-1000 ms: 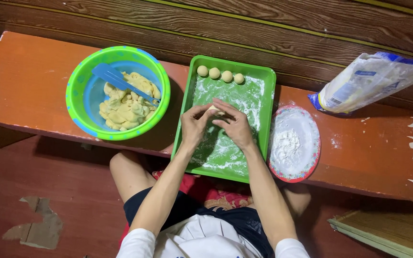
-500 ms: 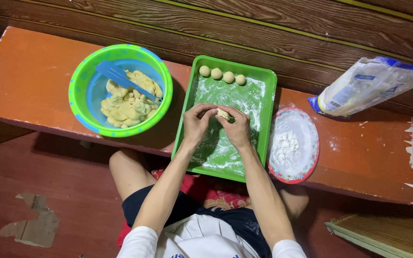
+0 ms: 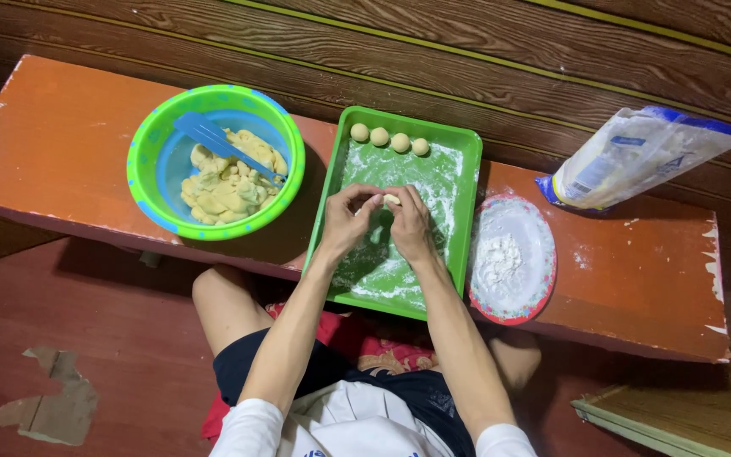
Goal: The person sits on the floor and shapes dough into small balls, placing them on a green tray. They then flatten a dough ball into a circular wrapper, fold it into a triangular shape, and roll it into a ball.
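— Since a second ago, what is changing?

— Both hands are sitting a little lower over the tray than before, and the pale lump between them is now peeking out at the fingertips rather than lying hidden under flat palms. Everything else is staying where it was.

— What are the hands doing right now?

— The left hand and the right hand are curling toward each other, fingertips meeting, and together they are pinching a small piece of dough just above the green tray. Neither is clenched into a fist — the fingers are cupping the piece loosely.

— And beyond the hands?

— Four dough balls are lying in a row at the far end of the tray, past the fingertips, each just beside the next. White flour is dusting the tray floor under and around the hands.

— To the left hand's side?

— A green bowl with a blue inside is standing on the orange surface, apart from the tray. Yellow dough is lying in it, with a blue scraper resting across the top.

— And to the right?

— A red-rimmed plate of flour is sitting just beside the tray. Farther out, a plastic flour bag is lying on its side against the wooden wall.
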